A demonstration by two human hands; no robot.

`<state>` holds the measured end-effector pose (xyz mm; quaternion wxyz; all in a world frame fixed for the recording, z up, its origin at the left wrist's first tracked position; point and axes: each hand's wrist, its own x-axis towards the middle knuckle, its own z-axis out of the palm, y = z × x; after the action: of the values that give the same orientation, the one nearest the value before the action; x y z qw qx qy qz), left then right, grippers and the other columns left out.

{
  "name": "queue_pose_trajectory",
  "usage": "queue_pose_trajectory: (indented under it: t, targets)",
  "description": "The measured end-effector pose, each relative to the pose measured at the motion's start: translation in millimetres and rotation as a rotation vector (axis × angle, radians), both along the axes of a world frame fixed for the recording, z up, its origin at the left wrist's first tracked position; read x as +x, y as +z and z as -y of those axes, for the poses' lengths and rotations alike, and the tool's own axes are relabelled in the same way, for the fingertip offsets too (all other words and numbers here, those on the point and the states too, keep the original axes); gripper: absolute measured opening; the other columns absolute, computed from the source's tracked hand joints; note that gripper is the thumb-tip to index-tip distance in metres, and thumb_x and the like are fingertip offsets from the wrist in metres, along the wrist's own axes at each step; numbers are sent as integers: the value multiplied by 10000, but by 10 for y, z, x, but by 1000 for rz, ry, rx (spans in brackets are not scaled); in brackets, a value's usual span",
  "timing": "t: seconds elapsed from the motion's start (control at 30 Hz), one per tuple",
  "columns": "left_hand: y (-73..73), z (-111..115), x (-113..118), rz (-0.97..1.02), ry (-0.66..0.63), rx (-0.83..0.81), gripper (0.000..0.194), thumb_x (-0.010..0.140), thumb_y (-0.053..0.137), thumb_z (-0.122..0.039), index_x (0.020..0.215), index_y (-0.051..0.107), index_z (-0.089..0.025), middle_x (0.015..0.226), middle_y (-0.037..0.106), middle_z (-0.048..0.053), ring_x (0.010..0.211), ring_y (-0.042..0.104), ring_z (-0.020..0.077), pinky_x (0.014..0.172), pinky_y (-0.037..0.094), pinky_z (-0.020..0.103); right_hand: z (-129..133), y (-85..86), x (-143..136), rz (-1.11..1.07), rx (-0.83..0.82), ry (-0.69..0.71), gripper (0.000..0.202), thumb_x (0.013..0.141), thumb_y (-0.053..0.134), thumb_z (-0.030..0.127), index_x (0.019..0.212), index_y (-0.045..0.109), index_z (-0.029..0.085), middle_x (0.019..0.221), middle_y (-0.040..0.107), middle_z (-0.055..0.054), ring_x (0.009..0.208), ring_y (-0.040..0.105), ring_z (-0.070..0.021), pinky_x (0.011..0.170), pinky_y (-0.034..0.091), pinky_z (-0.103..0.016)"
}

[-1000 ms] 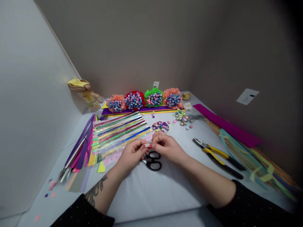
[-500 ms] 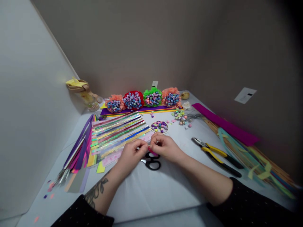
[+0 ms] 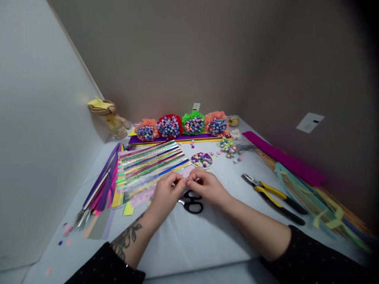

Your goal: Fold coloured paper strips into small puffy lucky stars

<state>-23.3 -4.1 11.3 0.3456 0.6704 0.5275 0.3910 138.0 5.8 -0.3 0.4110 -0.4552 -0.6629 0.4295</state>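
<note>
My left hand and my right hand meet fingertip to fingertip above the table. Both are closed in a pinch on a small red-pink paper strip, mostly hidden by the fingers. Just below them lie black-handled scissors, their blades partly covered by my left hand. Behind my right hand sits a round dish of small folded paper stars. Striped shiny paper strips in clear sheets spread out beyond my left hand.
Yellow-and-black pliers lie to the right, near wooden sticks and a magenta paper roll. Several star-filled paper flowers line the back. Loose strips lie left. A jar stands at the back left.
The pink strip that hung below my right fingers is now nearly hidden between my fingertips. My hands stay together in the same place; the whole view has shifted slightly.
</note>
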Motion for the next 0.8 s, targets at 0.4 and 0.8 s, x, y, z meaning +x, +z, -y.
queue_pose_trajectory:
  t: [0.4, 0.8]
  targets:
    - [-26, -16, -66, 35, -75, 254, 158, 816, 587, -185, 837, 739, -222, 833, 730, 40, 788, 658, 172, 760, 513, 289, 7, 8, -6, -33, -41, 84, 211, 820, 525, 346, 678, 526, 190, 745, 523, -8, 722, 502, -147, 685, 409, -278]
    - [-29, -5, -73, -13, -60, 388, 131, 829, 598, -197, 822, 729, -205, 794, 728, 39, 733, 662, 157, 717, 532, 271, 20, -5, -15, -32, -42, 63, 209, 812, 521, 339, 669, 525, 186, 737, 518, -15, 722, 494, -151, 684, 397, -282]
